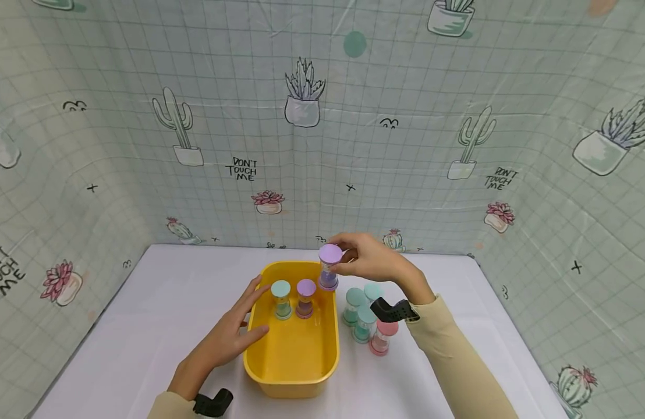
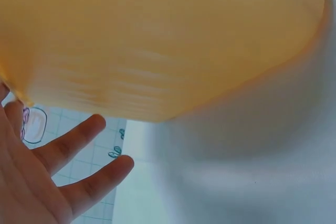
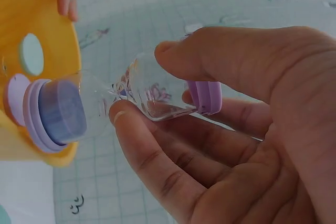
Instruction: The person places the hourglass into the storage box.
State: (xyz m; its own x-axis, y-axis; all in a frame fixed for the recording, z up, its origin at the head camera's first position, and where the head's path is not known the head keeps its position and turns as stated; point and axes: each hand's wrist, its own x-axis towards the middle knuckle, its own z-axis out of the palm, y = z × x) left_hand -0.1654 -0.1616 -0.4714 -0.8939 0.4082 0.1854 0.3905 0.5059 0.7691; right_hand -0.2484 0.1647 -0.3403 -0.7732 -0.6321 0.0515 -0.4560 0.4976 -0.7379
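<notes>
My right hand [image 1: 372, 259] pinches a purple sand timer [image 1: 329, 269] over the right rim of the yellow tub [image 1: 291, 361]. In the right wrist view the timer's clear glass [image 3: 163, 90] lies between thumb and fingers, and blue-purple sand [image 3: 64, 111] fills the end away from the palm. Inside the tub stand a mint sand timer [image 1: 282, 299] and another purple sand timer [image 1: 305, 298], side by side toward the back. My left hand [image 1: 225, 337] rests on the tub's left rim with its fingers spread; the left wrist view shows the fingers [image 2: 86, 182] beside the tub's yellow wall [image 2: 157, 40].
To the right of the tub, beneath my right forearm, several mint sand timers [image 1: 364, 323] stand grouped with one pink sand timer [image 1: 383, 337]. A white cloth [image 1: 123, 343] covers the table. Behind it hangs a gridded curtain [image 1: 348, 151] printed with cacti.
</notes>
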